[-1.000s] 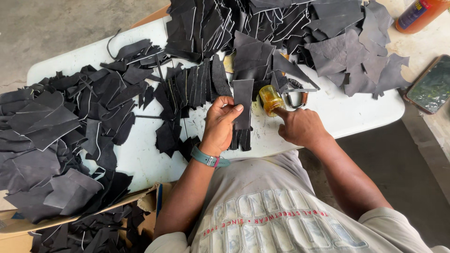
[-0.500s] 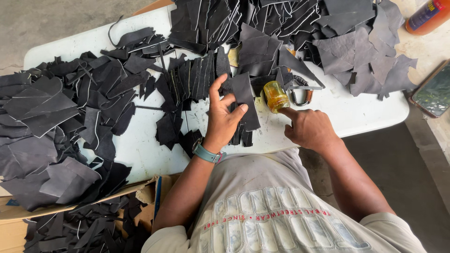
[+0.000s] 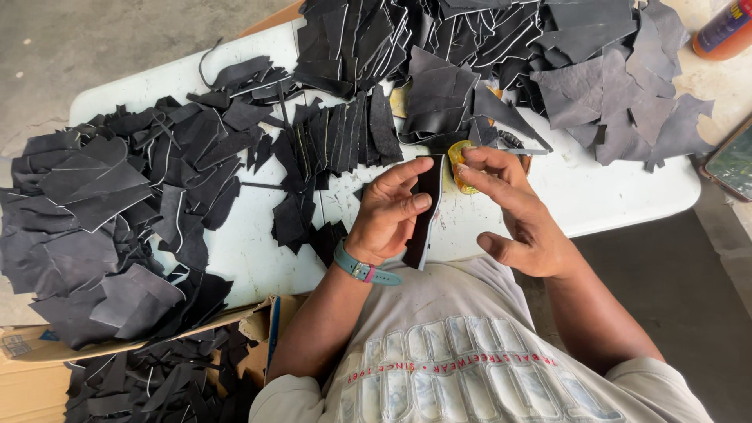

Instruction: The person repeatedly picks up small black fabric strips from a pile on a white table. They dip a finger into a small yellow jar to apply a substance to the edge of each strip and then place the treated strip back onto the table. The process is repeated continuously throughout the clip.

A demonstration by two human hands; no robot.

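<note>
My left hand [image 3: 389, 211] holds a long narrow black leather strip [image 3: 424, 213] upright in front of my chest, thumb and fingers around its middle. My right hand [image 3: 513, 211] pinches the strip's top edge with its fingertips. Just behind the hands an open yellow tin [image 3: 460, 168] of glue rests on the white table [image 3: 595, 204]. A row of overlapping black leather strips [image 3: 337, 139] lies to the left of the hands.
Heaps of black leather offcuts cover the table's left side [image 3: 102, 211] and far side [image 3: 548, 63]. A cardboard box [image 3: 157, 368] with more scraps stands at lower left. An orange bottle [image 3: 724, 30] and a dark phone [image 3: 732, 160] lie on the right.
Both hands lifted off the table toward me. The left hand raised the leather strip upright, and the right hand left the tin and took the strip's top.
</note>
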